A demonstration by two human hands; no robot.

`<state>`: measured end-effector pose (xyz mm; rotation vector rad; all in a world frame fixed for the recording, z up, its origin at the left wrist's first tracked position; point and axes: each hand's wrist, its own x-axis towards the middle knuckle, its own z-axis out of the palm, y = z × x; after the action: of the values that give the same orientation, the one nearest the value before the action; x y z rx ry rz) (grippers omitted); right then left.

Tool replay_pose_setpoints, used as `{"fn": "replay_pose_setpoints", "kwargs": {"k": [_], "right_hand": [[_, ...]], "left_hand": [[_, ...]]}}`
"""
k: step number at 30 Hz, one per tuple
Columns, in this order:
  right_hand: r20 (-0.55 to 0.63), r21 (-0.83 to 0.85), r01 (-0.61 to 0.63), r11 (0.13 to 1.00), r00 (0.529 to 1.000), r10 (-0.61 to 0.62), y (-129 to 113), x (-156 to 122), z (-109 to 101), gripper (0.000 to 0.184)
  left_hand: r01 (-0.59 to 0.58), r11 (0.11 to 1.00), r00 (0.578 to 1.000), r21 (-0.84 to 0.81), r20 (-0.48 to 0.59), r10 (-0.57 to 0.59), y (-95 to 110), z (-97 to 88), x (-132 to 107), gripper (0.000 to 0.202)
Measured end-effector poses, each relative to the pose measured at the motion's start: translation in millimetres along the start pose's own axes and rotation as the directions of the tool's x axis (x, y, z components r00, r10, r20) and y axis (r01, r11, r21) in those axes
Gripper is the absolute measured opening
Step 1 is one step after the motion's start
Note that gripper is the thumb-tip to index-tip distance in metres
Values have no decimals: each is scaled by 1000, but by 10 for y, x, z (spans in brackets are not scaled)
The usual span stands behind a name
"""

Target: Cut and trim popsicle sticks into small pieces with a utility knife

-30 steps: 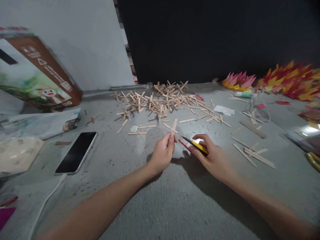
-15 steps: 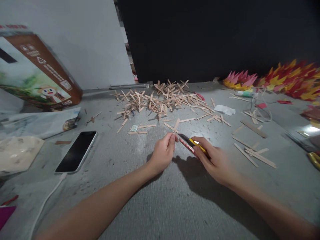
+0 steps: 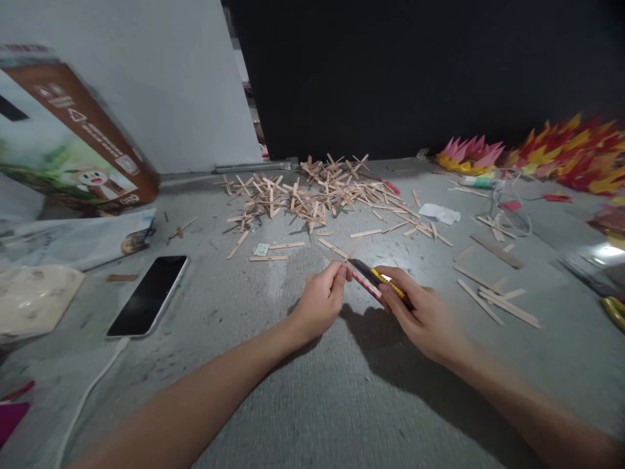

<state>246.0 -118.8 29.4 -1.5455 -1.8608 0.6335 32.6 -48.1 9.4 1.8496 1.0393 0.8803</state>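
Observation:
My left hand (image 3: 319,296) is closed in a pinch on a wooden craft stick (image 3: 352,250), which points up and away from the fingertips and looks blurred. In my right hand (image 3: 420,309) is a black and yellow utility knife (image 3: 367,271), its front end close to the stick at my left fingertips. A thin red and white strip (image 3: 367,286) runs just under the knife; whether it is a separate thing I cannot tell. Beyond my hands a loose craft stick (image 3: 333,247) lies on the grey table (image 3: 303,391).
Crossed craft sticks (image 3: 293,195) are heaped at the back, with more sticks (image 3: 508,306) scattered at right. On the left lie a phone (image 3: 149,296) with its white cable (image 3: 92,384) and a brown carton (image 3: 97,143). Folded paper petals (image 3: 566,159) stand at back right.
My left fingertips and the craft stick have shifted slightly right. The stick has become blurred against the knife's front end, while my right hand stays almost in place.

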Motion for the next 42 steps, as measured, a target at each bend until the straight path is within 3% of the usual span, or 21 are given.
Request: {"fn": "replay_pose_setpoints", "kwargs": {"k": [10, 15, 28, 35, 42], "right_hand": [[-19, -99, 93, 991, 995, -95, -109, -18, 17, 52], [-37, -149, 23, 989, 999, -29, -149, -64, 74, 53], [62, 249, -185, 951, 983, 176, -218, -55, 136, 54], [204, 535, -369, 760, 929, 307, -227, -84, 256, 70], [251, 571, -401, 717, 916, 312, -248, -27, 181, 72]], "left_hand": [[16, 987, 1000, 161, 24, -20, -49, 10, -32, 35], [53, 974, 997, 221, 43, -64, -61, 16, -54, 25], [28, 977, 999, 214, 31, -36, -134, 51, -51, 24], [19, 999, 1000, 30, 4, -20, -66, 50, -5, 40], [75, 965, 995, -251, 85, -55, -37, 30, 16, 45]]}}
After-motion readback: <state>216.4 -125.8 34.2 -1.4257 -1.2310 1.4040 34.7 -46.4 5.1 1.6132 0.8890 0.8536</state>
